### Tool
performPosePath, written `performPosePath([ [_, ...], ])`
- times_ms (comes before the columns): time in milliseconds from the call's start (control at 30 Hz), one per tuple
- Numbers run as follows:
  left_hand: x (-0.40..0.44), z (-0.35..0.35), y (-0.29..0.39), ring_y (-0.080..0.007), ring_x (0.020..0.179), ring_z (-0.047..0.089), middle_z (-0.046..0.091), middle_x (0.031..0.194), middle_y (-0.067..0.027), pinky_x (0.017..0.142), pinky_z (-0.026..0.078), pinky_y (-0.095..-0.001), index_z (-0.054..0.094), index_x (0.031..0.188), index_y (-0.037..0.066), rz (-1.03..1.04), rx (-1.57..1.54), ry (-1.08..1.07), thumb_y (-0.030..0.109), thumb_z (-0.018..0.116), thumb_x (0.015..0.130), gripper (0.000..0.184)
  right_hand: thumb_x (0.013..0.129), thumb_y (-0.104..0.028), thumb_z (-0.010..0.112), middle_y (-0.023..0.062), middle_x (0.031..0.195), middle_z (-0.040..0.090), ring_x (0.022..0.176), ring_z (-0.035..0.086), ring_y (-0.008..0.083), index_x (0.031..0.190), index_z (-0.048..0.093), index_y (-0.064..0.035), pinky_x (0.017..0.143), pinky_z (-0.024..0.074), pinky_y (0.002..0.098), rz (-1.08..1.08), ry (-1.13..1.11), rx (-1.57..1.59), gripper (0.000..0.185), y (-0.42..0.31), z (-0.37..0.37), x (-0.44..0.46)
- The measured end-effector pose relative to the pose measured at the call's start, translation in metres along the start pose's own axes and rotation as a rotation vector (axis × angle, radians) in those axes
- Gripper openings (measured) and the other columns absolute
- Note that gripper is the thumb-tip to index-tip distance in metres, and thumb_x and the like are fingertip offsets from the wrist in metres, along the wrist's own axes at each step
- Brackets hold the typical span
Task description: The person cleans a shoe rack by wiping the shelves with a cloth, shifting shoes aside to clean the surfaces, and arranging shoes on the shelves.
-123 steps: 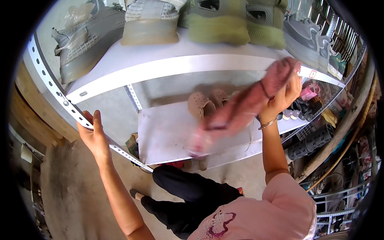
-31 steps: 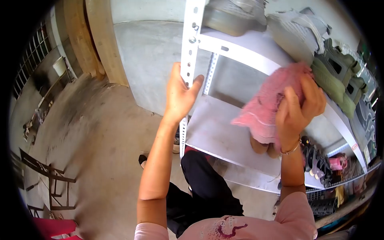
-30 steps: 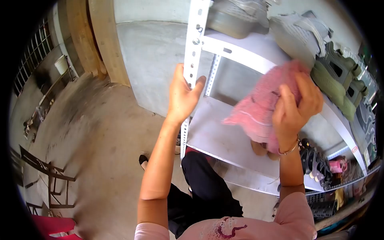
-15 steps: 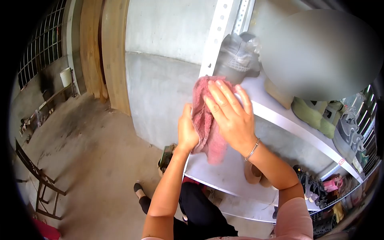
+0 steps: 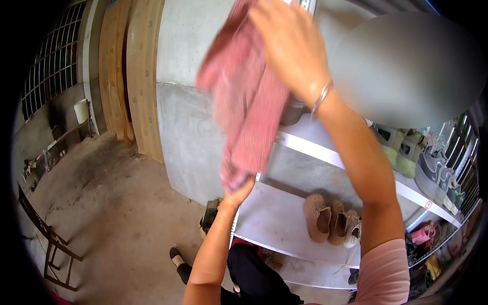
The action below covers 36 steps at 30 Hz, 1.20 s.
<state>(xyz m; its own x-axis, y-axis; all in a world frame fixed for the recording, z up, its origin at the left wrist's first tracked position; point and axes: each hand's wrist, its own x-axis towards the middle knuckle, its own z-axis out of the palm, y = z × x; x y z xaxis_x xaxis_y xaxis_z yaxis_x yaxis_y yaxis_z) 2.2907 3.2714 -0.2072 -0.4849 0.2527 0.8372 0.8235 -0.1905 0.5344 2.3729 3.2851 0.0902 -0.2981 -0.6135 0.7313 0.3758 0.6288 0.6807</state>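
A pink cloth point(image 5: 249, 101) hangs blurred from my right hand point(image 5: 292, 46), which is raised high against the rack's upright and has a silver bangle at the wrist. The cloth covers most of the upright. Lower down, my left hand point(image 5: 240, 192) is at the upright just under the cloth's bottom end; its fingers are mostly hidden. To the right, the white shelf point(image 5: 274, 213) bears tan clogs point(image 5: 317, 223) and a pale shoe point(image 5: 353, 229). Green shoes point(image 5: 394, 147) and grey shoes point(image 5: 432, 170) stand on the shelf above.
A dark chair frame point(image 5: 51, 239) stands at the left on the concrete floor. Wooden boards point(image 5: 145, 76) lean by the grey wall point(image 5: 188, 132). A white bucket point(image 5: 81, 111) is farther back. A blurred grey oval covers the upper right. Below, a lower shelf point(image 5: 315, 274) shows beside my legs.
My right hand has moved from the shelf edge to the upright and then upward with the cloth. My left hand now sits lower in view, and the view has turned left.
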Motion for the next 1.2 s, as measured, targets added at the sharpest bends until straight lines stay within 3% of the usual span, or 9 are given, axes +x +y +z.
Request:
performPosePath([
  [133,0.012,-0.022,0.036,-0.0128,0.066,0.046,0.051,0.074,-0.0086,0.061,0.042,-0.0287,0.047,0.094,0.002,-0.340,-0.302,-0.097,0.005,0.059,0.079,0.019,0.082,-0.013,0.049,0.0163,0.103,0.057,0.097,0.054,0.0311,0.097,0.058,-0.0002,0.086,0.0419,0.0393,-0.017,0.146,-0.088,0.021,0.058,0.016,0.062],
  [233,0.013,-0.024,0.039,-0.0244,0.066,0.060,0.062,0.075,-0.0137,0.061,0.046,-0.0335,0.047,0.097,0.002,-0.343,-0.248,-0.114,0.006,0.060,0.078,0.023,0.082,-0.013,0.049,0.0161,0.099,0.058,0.096,0.054,0.0315,0.093,0.058,0.0005,0.086,0.0422,0.0390,-0.074,0.203,-0.166,0.020,0.085,0.025,0.082],
  [367,0.008,-0.034,0.027,-0.0196,0.082,0.060,0.063,0.090,-0.0106,0.072,0.045,-0.0301,0.050,0.100,0.003,-0.347,-0.387,-0.242,0.018,0.058,0.083,0.024,0.077,-0.015,0.054,0.0181,0.101,0.058,0.100,0.053,0.0330,0.090,0.059,0.0026,0.090,0.0409,0.0405,-0.101,0.075,-0.093,0.023,0.052,0.011,0.056],
  [467,0.010,-0.045,-0.004,-0.0179,0.107,0.051,0.056,0.116,-0.0098,0.094,0.036,-0.0313,0.048,0.120,-0.002,-0.533,-1.542,-0.485,0.044,0.035,0.092,0.054,0.075,-0.016,0.058,0.0219,0.106,0.055,0.110,0.048,0.0360,0.093,0.058,0.0041,0.099,0.0367,0.0403,-0.101,0.058,0.023,0.027,0.007,0.005,0.012],
  [533,0.007,-0.047,0.001,-0.0187,0.107,0.051,0.056,0.116,-0.0083,0.095,0.036,-0.0323,0.047,0.122,-0.002,-0.628,-1.637,-0.360,0.038,0.034,0.094,0.051,0.075,-0.020,0.061,0.0225,0.113,0.054,0.112,0.048,0.0347,0.096,0.058,0.0032,0.099,0.0362,0.0396,-0.136,-0.092,0.037,0.031,-0.025,-0.008,-0.024],
  [567,0.009,-0.047,0.003,-0.0195,0.108,0.051,0.056,0.117,-0.0069,0.096,0.035,-0.0333,0.047,0.123,-0.002,-0.685,-1.728,-0.241,0.033,0.033,0.095,0.047,0.077,-0.018,0.061,0.0126,0.123,0.054,0.122,0.045,0.0249,0.111,0.059,-0.0034,0.107,0.0288,0.0407,-0.011,-0.246,0.144,0.037,-0.038,0.008,-0.054],
  [800,0.011,-0.041,0.021,-0.0245,0.119,0.045,0.047,0.130,-0.0099,0.102,0.035,-0.0363,0.042,0.129,0.007,-0.648,-1.557,-0.068,0.040,0.030,0.095,0.049,0.077,-0.013,0.055,0.0148,0.117,0.057,0.118,0.049,0.0273,0.110,0.062,-0.0021,0.106,0.0327,0.0399,-0.093,-0.470,0.241,0.035,-0.131,-0.027,-0.154],
  [1000,0.007,-0.040,0.026,-0.0249,0.117,0.046,0.048,0.127,-0.0146,0.102,0.036,-0.0373,0.040,0.129,0.003,-0.750,-1.400,-0.023,0.059,0.023,0.093,0.069,0.074,-0.003,0.057,0.0120,0.101,0.057,0.096,0.055,0.0302,0.106,0.063,-0.0070,0.081,0.0459,0.0397,0.336,-0.346,0.454,0.033,-0.140,-0.070,-0.245],
  [1200,0.008,-0.031,0.023,-0.0150,0.077,0.055,0.062,0.083,-0.0052,0.071,0.042,-0.0249,0.053,0.117,-0.004,-0.710,-1.173,-0.159,0.069,0.005,0.087,0.093,0.074,-0.003,0.059,0.0166,0.119,0.049,0.108,0.048,0.0360,0.112,0.057,-0.0024,0.090,0.0406,0.0396,0.653,-0.882,0.390,0.038,-0.137,-0.072,-0.365],
])
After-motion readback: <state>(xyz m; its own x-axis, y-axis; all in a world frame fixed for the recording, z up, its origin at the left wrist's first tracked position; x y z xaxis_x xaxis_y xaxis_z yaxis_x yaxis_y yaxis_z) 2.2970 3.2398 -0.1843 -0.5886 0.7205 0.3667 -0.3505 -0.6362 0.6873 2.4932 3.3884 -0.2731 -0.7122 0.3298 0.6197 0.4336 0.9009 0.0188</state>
